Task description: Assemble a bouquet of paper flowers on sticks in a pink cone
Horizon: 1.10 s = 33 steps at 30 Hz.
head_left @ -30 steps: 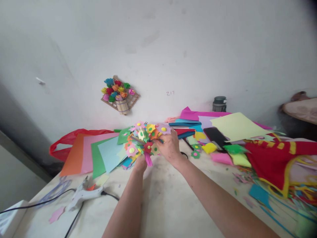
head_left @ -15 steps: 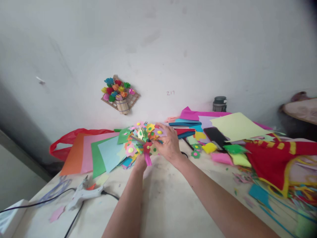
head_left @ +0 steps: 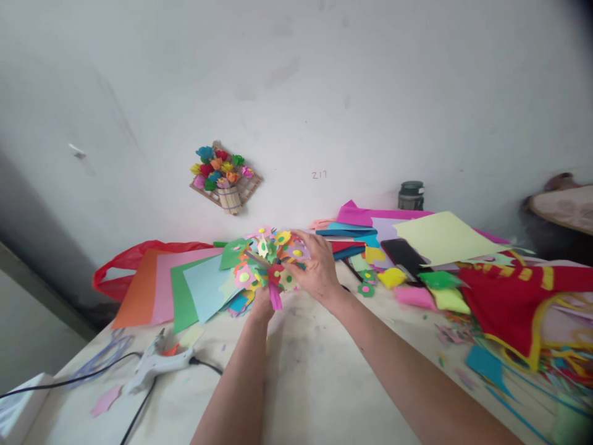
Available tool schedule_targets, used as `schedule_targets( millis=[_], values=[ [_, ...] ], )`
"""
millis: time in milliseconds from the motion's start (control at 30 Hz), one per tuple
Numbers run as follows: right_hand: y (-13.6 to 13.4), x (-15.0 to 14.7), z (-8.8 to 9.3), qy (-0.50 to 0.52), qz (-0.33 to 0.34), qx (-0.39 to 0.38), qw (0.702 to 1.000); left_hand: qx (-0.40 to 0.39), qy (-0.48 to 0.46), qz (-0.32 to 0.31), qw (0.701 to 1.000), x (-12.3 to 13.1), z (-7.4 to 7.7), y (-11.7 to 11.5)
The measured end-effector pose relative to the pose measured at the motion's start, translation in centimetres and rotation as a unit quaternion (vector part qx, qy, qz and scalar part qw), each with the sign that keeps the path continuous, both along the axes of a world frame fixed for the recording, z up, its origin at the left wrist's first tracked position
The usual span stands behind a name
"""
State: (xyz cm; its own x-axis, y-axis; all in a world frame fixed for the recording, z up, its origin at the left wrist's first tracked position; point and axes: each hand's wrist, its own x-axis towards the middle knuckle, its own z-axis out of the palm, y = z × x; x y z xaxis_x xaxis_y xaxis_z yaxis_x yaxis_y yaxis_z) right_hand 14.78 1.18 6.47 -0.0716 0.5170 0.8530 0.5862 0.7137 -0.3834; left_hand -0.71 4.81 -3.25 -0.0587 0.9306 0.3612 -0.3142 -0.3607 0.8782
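Note:
A bunch of colourful foam flowers (head_left: 264, 248) is held up over the far middle of the table, a pink strip hanging from its front. My left hand (head_left: 262, 304) grips the bunch from below, its fingers mostly hidden behind the petals. At the bunch's right side, my right hand (head_left: 319, 266) curves its thumb and fingers round a purple flower with a yellow centre (head_left: 298, 253). A brown stick (head_left: 257, 259) slants out among the flowers.
Foam sheets (head_left: 210, 285) and a red bag (head_left: 104, 272) lie left of the bunch. A white glue gun (head_left: 155, 364) with black cords sits front left. On the right are a phone (head_left: 402, 256), yellow sheet (head_left: 451, 239), red cloth (head_left: 503, 309) and scraps. A flower decoration (head_left: 225, 177) hangs on the wall.
The purple flower under my right hand has tilted and dropped slightly. Both hands stay in nearly the same place on the bunch.

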Motion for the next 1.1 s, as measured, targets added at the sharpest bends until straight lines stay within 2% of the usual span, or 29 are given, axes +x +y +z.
schedule_targets(
  millis=[100, 233, 567, 833, 1100],
  values=[
    [0.1, 0.2, 0.0, -0.014, 0.012, -0.009, 1.000, 0.003, 0.017, 0.005, 1.000, 0.0, 0.4, -0.1],
    [0.1, 0.5, 0.2, -0.050, 0.015, 0.023, 0.998, 0.019, 0.043, 0.022, 0.999, -0.1, 0.5, 0.0],
    [0.4, 0.5, 0.1, -0.038, -0.004, 0.065, 0.997, 0.025, 0.049, 0.014, 0.998, -0.1, 0.3, -0.3],
    [0.5, 0.6, 0.1, -0.050, -0.007, 0.041, 0.998, 0.054, 0.102, 0.014, 0.993, -0.9, -0.2, 0.7],
    [0.3, 0.7, 0.3, -0.099, -0.017, 0.043, 0.994, 0.041, 0.071, 0.016, 0.996, -0.7, 0.2, 0.3]
  ],
)
